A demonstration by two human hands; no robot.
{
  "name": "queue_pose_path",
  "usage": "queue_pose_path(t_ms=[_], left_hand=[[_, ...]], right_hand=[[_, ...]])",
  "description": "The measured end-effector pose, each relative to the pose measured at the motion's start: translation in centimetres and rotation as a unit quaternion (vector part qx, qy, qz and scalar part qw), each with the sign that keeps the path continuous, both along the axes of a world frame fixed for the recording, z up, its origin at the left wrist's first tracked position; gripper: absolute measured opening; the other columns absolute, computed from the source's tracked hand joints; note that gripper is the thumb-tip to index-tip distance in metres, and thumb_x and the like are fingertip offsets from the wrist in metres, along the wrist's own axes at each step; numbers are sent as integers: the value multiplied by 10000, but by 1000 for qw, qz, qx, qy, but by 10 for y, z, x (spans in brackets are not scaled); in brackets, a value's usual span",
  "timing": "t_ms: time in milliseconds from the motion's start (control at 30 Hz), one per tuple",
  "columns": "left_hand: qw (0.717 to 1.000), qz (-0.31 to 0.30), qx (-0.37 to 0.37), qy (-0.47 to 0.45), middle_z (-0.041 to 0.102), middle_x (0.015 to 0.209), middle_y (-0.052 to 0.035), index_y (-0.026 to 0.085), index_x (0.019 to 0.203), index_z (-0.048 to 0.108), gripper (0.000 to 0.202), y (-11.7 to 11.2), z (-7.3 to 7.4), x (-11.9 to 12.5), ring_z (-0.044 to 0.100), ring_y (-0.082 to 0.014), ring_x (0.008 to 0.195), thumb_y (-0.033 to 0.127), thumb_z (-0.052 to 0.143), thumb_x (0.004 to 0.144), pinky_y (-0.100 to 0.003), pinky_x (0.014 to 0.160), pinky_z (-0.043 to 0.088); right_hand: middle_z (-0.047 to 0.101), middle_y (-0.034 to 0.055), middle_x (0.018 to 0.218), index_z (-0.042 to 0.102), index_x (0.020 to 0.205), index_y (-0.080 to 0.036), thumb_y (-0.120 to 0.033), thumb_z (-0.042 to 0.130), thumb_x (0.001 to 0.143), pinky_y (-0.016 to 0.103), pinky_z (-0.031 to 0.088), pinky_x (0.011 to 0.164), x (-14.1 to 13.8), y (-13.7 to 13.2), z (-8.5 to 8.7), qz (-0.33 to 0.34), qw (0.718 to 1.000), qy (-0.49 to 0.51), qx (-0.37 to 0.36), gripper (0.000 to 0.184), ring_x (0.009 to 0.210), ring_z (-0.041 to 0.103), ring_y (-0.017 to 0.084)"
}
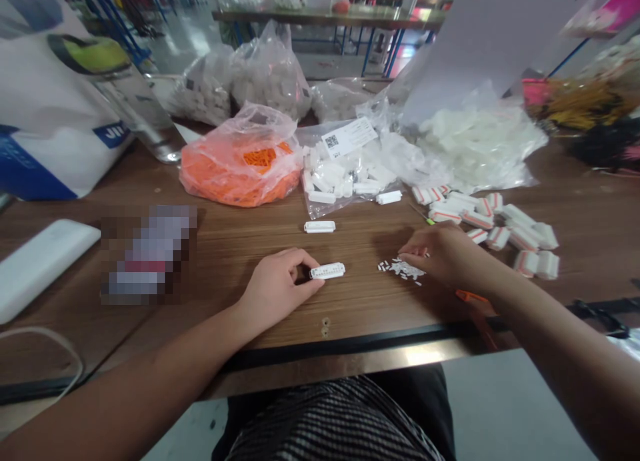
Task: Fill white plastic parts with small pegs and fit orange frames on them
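Observation:
My left hand (280, 284) rests on the wooden table (360, 307) and pinches one end of a white plastic connector housing (329, 271) between thumb and fingers. My right hand (445, 254) lies curled over a small heap of tiny white pins (403, 268), fingertips touching the heap; whether it grips one I cannot tell. A second white housing (319, 227) lies loose a little farther back.
An orange-filled plastic bag (240, 161), an open bag of white housings (345, 171) and more clear bags stand behind. Several white-and-orange assembled parts (495, 224) lie at right. A white slab (35, 264) and a blurred object (147, 254) lie at left.

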State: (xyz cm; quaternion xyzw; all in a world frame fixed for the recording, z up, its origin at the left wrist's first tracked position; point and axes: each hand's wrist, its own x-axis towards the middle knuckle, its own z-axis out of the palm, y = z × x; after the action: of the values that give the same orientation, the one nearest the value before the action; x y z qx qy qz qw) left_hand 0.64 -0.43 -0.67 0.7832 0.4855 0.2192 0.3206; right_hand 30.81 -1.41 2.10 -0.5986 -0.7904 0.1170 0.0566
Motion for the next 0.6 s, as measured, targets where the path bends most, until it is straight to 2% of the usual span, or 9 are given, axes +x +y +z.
queue_pose_path(t_ms=[167,300,400,500,600], left_hand=[[1000,3,0,8,473,564,60,210,818,690,98,0,1,1,406,-101,518,265,704,738,-235,542,322],[1000,5,-10,6,471,562,61,210,809,687,97,-1,3,2,398,-100,512,268,701,733,-236,537,321],[1000,9,-19,11,483,567,58,212,812,690,98,-2,5,2,400,-103,517,273,695,735,-238,534,319],[1000,10,-20,16,479,573,58,210,813,693,96,-2,6,2,397,-103,518,268,693,737,-241,536,316],[1000,7,-20,16,463,572,60,208,803,691,98,-2,5,2,395,-102,518,278,697,734,-241,537,315]], right_hand=[[687,6,596,681,615,-221,-241,535,716,287,453,594,-1,0,-1,-37,999,31,-23,179,572,620,149],[680,2,598,689,661,-224,-300,579,723,274,461,542,-21,-2,10,-84,985,147,-40,148,564,613,146],[706,8,701,690,707,-224,-301,576,778,278,473,617,-52,-3,18,-7,973,227,-33,154,624,621,137],[665,-13,654,668,690,-206,-226,584,791,319,429,761,-80,-1,17,88,979,185,0,133,625,580,121],[646,-21,650,656,700,-188,-183,597,784,335,377,796,-93,4,11,126,980,153,15,102,636,558,118]])
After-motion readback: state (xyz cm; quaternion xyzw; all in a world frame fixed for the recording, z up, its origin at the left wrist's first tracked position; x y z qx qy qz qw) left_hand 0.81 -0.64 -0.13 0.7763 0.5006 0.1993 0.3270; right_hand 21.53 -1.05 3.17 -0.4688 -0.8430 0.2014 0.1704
